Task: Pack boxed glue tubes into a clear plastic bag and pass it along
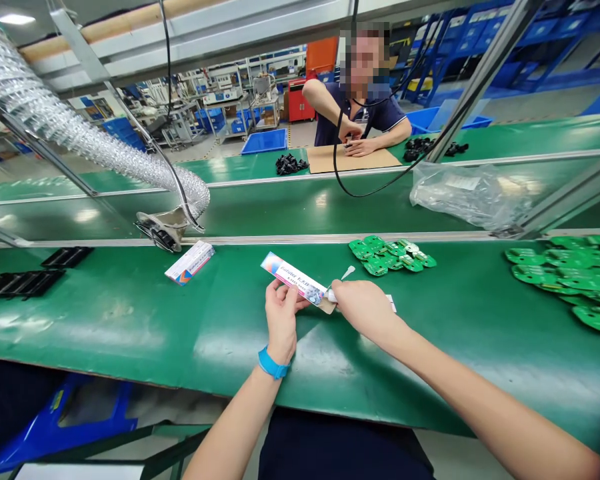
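My left hand (pixel 281 317), with a blue band at the wrist, is closed on a long printed carton (pixel 295 279) held above the green table. The carton's near right end is open, its brown flap showing. My right hand (pixel 365 307) is closed around a tube, whose white end (pixel 331 295) pokes out at that opening; the rest of it is hidden by my fingers. Just behind the right hand lies a small white pointed nozzle (pixel 349 272). A white piece (pixel 391 303) shows partly from under the right hand; I cannot make out what it is.
Another printed carton (pixel 190 263) lies to the left. Green circuit boards form a small pile (pixel 390 255) and a larger heap (pixel 575 270). Black parts (pixel 23 283) sit far left. A silver duct (pixel 105 147) hangs overhead. Opposite, a person (pixel 357 100) works on cardboard (pixel 325 160).
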{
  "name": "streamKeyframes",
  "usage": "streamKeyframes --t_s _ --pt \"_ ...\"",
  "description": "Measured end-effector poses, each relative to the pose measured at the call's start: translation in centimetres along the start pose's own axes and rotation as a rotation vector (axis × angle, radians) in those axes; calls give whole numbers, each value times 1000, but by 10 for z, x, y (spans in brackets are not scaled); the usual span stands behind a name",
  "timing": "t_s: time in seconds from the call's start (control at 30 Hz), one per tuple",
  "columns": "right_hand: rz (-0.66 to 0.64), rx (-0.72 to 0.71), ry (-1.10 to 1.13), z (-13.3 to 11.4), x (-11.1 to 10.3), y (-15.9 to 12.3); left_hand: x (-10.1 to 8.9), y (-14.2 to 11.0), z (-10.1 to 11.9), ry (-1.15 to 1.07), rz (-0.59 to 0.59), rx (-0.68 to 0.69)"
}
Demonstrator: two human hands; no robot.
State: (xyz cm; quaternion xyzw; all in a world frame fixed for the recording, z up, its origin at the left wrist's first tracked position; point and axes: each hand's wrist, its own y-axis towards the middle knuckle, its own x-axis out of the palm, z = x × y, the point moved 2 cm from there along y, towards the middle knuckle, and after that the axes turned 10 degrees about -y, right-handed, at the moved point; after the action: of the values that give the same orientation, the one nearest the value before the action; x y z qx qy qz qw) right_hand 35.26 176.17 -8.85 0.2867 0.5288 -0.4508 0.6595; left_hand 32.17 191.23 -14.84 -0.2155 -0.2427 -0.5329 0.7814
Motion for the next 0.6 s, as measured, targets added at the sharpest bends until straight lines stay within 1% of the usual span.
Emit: streamKeyframes --t_s 0.2,0.3,0.5,0.6 --pt "24 -1 22 0 -4 6 2 -1 -1 -50 -20 -90" --pt "19 3 45 1 -9 8 2 0 0 -84 -4 -129" --pt "25 0 84 2 -11 11 2 4 -1 -115 1 -150" --pt "20 11 97 3 -11 11 2 4 -1 -108 -5 -138"
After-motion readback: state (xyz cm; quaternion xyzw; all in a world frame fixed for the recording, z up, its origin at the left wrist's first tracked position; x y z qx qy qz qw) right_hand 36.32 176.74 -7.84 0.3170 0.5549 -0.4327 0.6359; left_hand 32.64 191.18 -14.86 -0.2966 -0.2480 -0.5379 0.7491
